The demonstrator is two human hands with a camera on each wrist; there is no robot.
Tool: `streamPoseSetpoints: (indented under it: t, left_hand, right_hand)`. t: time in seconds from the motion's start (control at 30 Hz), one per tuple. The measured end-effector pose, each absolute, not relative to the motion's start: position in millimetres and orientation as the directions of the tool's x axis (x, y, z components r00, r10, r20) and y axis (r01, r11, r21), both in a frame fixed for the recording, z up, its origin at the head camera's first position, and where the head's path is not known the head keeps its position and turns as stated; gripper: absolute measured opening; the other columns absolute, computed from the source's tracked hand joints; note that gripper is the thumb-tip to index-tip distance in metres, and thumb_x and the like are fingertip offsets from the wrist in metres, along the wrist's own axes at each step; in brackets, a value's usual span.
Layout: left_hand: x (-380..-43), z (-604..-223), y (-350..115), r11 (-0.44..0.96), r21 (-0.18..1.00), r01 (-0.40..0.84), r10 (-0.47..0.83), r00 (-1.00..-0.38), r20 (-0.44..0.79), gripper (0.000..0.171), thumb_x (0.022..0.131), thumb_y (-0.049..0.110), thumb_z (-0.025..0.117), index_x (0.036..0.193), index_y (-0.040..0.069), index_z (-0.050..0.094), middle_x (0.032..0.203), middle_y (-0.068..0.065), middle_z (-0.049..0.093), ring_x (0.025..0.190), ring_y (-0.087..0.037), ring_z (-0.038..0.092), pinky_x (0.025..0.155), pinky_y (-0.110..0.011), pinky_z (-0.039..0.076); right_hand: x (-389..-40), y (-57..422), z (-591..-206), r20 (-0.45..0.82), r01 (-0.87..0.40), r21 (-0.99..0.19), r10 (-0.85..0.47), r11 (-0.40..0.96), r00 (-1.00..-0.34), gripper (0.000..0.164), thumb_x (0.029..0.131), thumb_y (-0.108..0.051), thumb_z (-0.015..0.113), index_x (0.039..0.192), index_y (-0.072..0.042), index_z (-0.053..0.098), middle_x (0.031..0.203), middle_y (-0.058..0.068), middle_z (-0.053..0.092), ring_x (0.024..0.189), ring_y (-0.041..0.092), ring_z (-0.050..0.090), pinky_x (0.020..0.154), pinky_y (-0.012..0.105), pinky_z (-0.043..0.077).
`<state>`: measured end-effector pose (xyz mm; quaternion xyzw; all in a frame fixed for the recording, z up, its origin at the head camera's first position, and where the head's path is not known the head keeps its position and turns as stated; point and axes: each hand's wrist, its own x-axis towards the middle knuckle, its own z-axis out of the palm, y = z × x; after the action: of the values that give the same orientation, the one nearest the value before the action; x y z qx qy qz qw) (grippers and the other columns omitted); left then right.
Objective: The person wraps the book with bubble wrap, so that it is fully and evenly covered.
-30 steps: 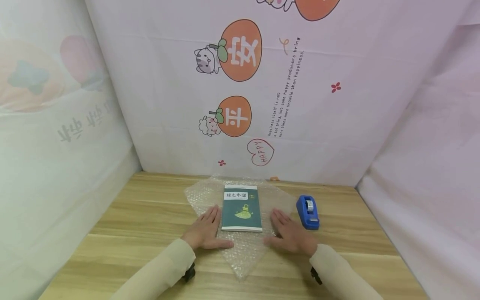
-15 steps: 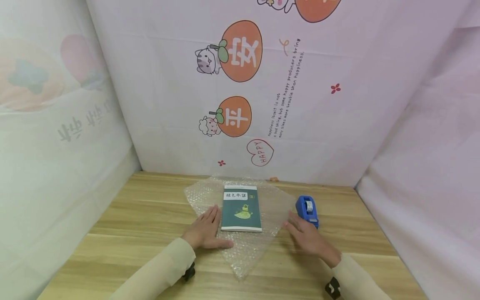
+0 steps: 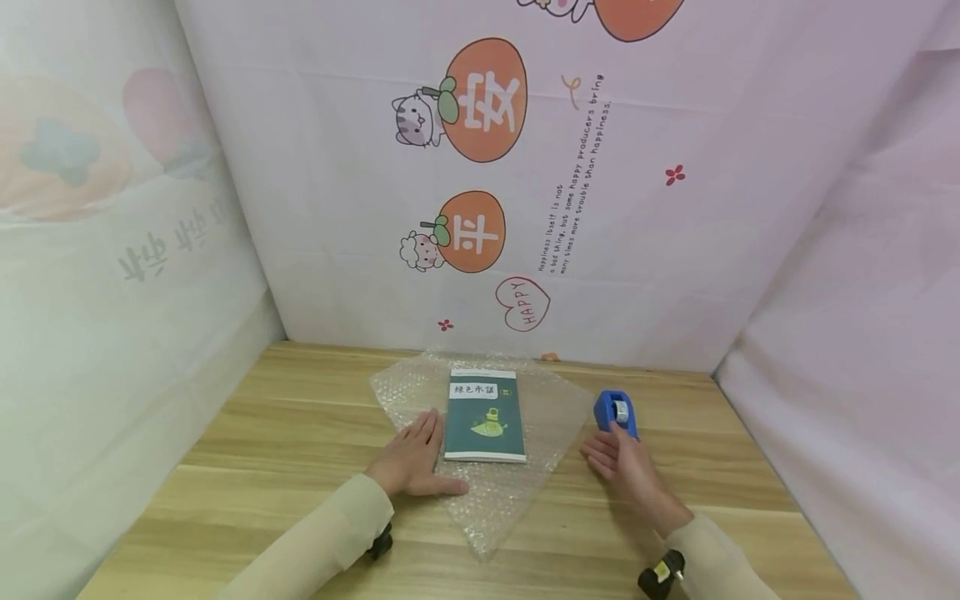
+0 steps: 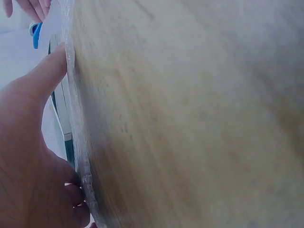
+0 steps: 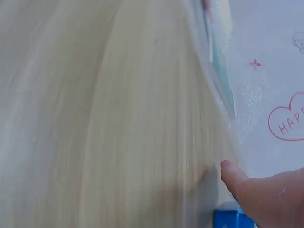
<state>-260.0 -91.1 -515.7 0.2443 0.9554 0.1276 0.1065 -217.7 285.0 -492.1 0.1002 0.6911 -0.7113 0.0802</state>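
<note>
A green book (image 3: 486, 421) with white bands and a yellow drawing lies flat on a sheet of clear bubble wrap (image 3: 487, 508), set cornerwise on the table. My left hand (image 3: 412, 458) rests on the wrap at the book's left side, fingers straight, thumb spread below the book. In the left wrist view its thumb (image 4: 50, 69) lies along the wrap's edge. My right hand (image 3: 622, 467) is off the wrap, at the near end of a blue tape dispenser (image 3: 606, 410), fingers relaxed, its thumb overlapping the dispenser. The right wrist view shows the blue dispenser (image 5: 228, 219) just under that hand.
The wooden table (image 3: 285, 467) ends at a printed cloth wall (image 3: 360, 275) behind the wrap. White cloth also hangs along the left side (image 3: 135, 375) and the right side (image 3: 847, 333).
My right hand has lifted off the wrap's right side and moved right to the tape dispenser, turning thumb-up. The left hand, book and wrap have stayed in place.
</note>
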Motion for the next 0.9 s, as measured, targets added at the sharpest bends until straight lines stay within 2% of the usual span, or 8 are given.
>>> streamPoseSetpoints:
  t: [0.07,0.23,0.43,0.7,0.9]
  left_hand:
    - [-261,-519,-92,0.845,0.303,0.44,0.496,-0.858,-0.138,0.132,0.083,0.091,0.055,0.167,-0.003,0.016,0.177,-0.022,0.01,0.166,-0.038,0.012,0.135,-0.054,0.02]
    - [-263,-523,-92,0.845,0.307,0.439,0.494,-0.86,-0.13,0.134,0.082,0.094,0.052,0.167,-0.003,0.015,0.177,-0.022,0.009,0.166,-0.038,0.011,0.135,-0.054,0.019]
    - [-261,-515,-90,0.857,0.275,0.436,0.487,-0.86,-0.154,0.128,0.085,0.086,0.059,0.167,-0.004,0.018,0.177,-0.023,0.013,0.166,-0.038,0.015,0.134,-0.054,0.023]
    - [-258,-510,-88,0.872,0.248,0.422,0.469,-0.866,-0.174,0.128,0.085,0.087,0.059,0.167,-0.002,0.018,0.178,-0.02,0.012,0.166,-0.035,0.015,0.133,-0.053,0.025]
    - [-256,-506,-88,0.871,0.243,0.426,0.471,-0.866,-0.17,0.128,0.085,0.086,0.06,0.167,-0.003,0.019,0.177,-0.022,0.013,0.166,-0.035,0.016,0.133,-0.053,0.026]
  right_hand:
    - [-220,284,-495,-0.285,0.281,-0.947,0.004,-0.157,-0.958,0.076,0.116,-0.043,0.014,0.16,0.018,0.015,0.166,0.04,0.025,0.156,0.044,0.034,0.126,0.042,0.038]
    - [-227,280,-499,-0.301,0.303,-0.885,-0.061,-0.353,-0.952,0.075,0.115,-0.041,0.009,0.162,0.017,0.001,0.169,0.041,0.008,0.162,0.047,0.015,0.134,0.046,0.02]
    - [-239,274,-506,-0.296,0.321,-0.825,-0.127,-0.466,-0.947,0.075,0.113,-0.041,0.002,0.16,0.015,-0.013,0.17,0.038,-0.01,0.164,0.046,-0.002,0.136,0.046,0.007]
    - [-252,264,-510,-0.295,0.325,-0.782,-0.144,-0.532,-0.945,0.075,0.114,-0.043,0.002,0.161,0.013,-0.013,0.173,0.035,-0.005,0.165,0.041,0.003,0.137,0.044,0.008]
    - [-258,257,-509,-0.275,0.319,-0.801,-0.162,-0.507,-0.948,0.081,0.113,-0.05,0.002,0.163,0.011,-0.009,0.174,0.033,-0.002,0.165,0.041,0.005,0.137,0.045,0.01]
